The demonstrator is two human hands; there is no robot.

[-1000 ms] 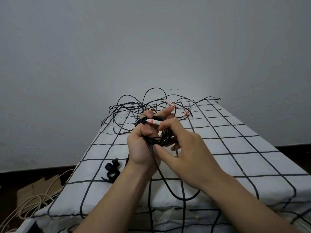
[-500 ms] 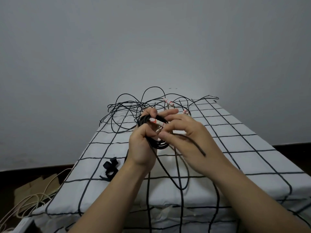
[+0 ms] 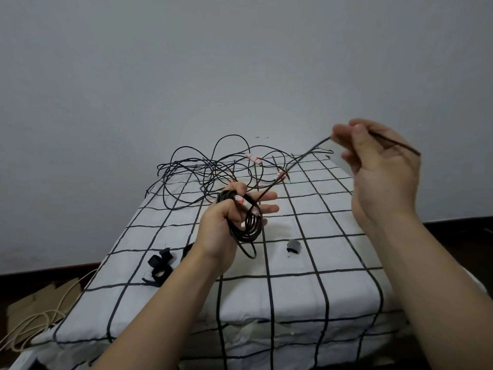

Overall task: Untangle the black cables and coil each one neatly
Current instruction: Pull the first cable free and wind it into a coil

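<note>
Floor, near left: cream cords (image 3: 40, 321) lie over cardboard (image 3: 32, 303) beside the desk.
Desk: the desk (image 3: 333, 289) is covered by a white cloth with a black grid.
Straps: a bunch of black straps (image 3: 160, 264) lies near the desk's left edge, and a small rolled strap (image 3: 294, 247) lies apart to the right.
Left grip: the left grip (image 3: 221, 231) is above the desk, with its thumb clamped over the coil and two fingers reaching out straight.
Coil: the black cable coil (image 3: 249, 222) hangs in several loops from that grip.
Free strand: the free strand (image 3: 293, 166) runs taut from the coil up and right.
Right grip: the right grip (image 3: 384, 177) is raised high and pinches the free strand between thumb and fingertips. A short tail pokes out past the hand.
Far end: the tangled cables (image 3: 208, 169) sprawl on the desk by the wall, with white-and-red tags (image 3: 253, 158) among them.
</note>
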